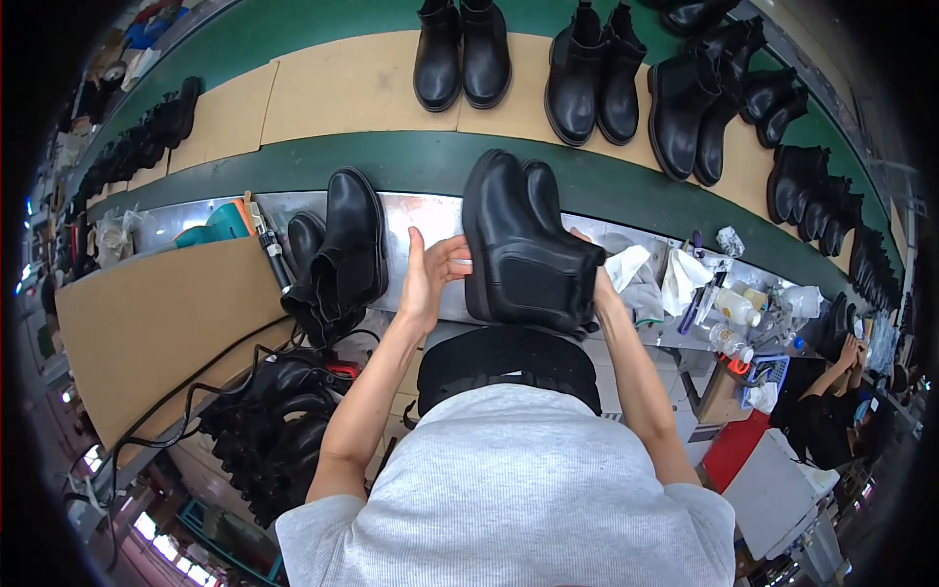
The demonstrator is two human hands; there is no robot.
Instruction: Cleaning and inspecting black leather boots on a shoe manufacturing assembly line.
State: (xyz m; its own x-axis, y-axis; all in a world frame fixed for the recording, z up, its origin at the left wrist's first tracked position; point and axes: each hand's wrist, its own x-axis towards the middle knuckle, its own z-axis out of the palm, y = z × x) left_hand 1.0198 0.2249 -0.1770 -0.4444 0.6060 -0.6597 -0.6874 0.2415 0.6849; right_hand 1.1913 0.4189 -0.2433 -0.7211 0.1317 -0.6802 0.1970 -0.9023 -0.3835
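Note:
A pair of black ankle boots (533,274) is in front of me above the metal work surface, toes pointing away, the nearer one on its side with its elastic side panel showing. My right hand (601,282) grips the pair at the shaft openings; most of its fingers are hidden behind the leather. Beside the sole edge, my left hand (428,282) has its thumb raised and fingers stretched toward the boot; whether the fingertips touch it I cannot tell. Left of that hand, another pair of black boots (344,245) lies on the work surface.
Pairs of black boots (460,59) stand along a green conveyor belt (391,157) lined with cardboard. Bottles (734,307), white cloths (682,279) and purple pens are to my right. A tool with a cable (274,256) and a cardboard sheet (166,323) are leftward. A co-worker (831,401) sits far right.

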